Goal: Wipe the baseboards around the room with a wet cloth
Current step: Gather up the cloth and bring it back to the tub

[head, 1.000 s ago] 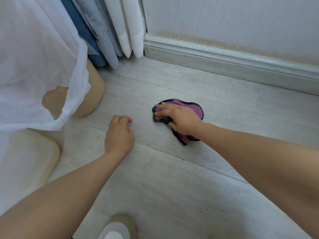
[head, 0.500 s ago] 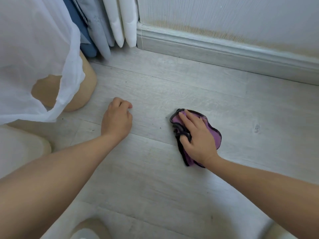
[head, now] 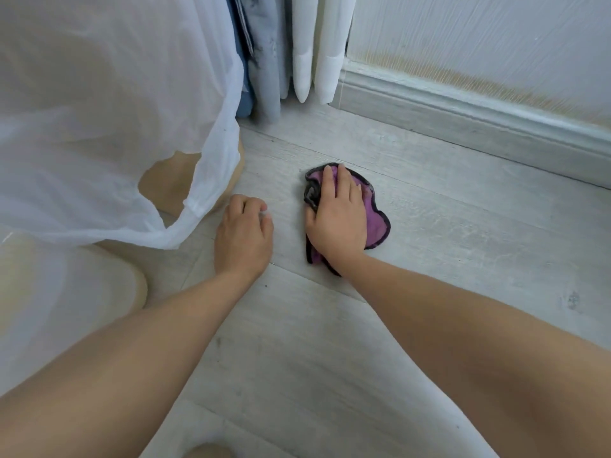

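While we look down through the head camera, our right hand [head: 337, 223] lies flat on the purple cloth [head: 373, 219] at the centre of the frame, fingers stretched out straight and pressing it onto the pale wooden floor [head: 446, 252]. That cloth is crumpled, with a dark border, and it peeks out past our fingertips, along the right edge of the hand and under the wrist. It sits on the floorboards, well apart from the baseboard [head: 463, 117], which runs diagonally across the upper right of the frame below the wall [head: 479, 34]; a yellowish stain lines the wall just above the moulding.

Now to the left of centre: our left hand [head: 243, 236] rests on the floor just beside the cloth without touching it, fingers curled under loosely and gripping nothing, knuckles up. Both bare forearms come in from the lower corners.

Filling the upper left, a sheer white curtain [head: 99, 110] drapes down to the floor, and we see a knee [head: 172, 186] showing tan behind its hem. At top centre, heavier curtains [head: 264, 61] in blue-grey and white hang down, their ends reaching the floor where the baseboard begins.
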{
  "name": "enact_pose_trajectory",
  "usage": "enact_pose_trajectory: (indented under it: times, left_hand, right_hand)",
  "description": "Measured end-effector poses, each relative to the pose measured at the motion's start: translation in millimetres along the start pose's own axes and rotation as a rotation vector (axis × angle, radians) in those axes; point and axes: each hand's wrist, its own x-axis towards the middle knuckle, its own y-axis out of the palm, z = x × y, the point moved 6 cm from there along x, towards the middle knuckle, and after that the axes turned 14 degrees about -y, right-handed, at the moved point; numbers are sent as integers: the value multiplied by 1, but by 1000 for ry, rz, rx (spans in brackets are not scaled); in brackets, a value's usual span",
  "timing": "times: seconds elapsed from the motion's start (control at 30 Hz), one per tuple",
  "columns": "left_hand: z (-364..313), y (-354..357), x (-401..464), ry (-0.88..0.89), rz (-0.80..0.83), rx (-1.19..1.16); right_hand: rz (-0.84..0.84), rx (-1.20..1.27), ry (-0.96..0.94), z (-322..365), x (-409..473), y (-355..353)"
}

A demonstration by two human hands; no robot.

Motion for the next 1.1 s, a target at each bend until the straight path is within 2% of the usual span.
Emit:
enact_pose_trajectory:
  times: [0.2, 0.27, 0.43, 0.57, 0.73, 0.87, 0.93, 1.0, 1.1]
  left_hand:
    - [20, -6, -4, -80, -11, -28]
    - [25, -11, -8, -108, -23, -27]
    - [15, -16, -8, -102, -30, 17]
    - [-2, -5, -17, -31, 14, 62]
    - [-28, 14, -39, 52, 61, 94]
    - [-50, 22, -52, 131, 111, 95]
    - [-58, 24, -54, 173, 133, 98]
    - [-65, 24, -55, 220, 145, 101]
    - [-68, 23, -54, 243, 135, 90]
  right_hand:
    - [86, 102, -163, 6, 70, 5]
    - [175, 173, -277, 12, 76, 9]
    - [392, 276, -548, 20, 43, 11]
    - [408, 168, -668, 7, -3, 5]
    - [318, -90, -553, -33, -47, -17]
    - [207, -247, -543, -43, -65, -38]
    - [290, -268, -503, -52, -66, -42]
    - [413, -149, -376, -67, -68, -50]
    - [298, 252, -166, -84, -67, -75]
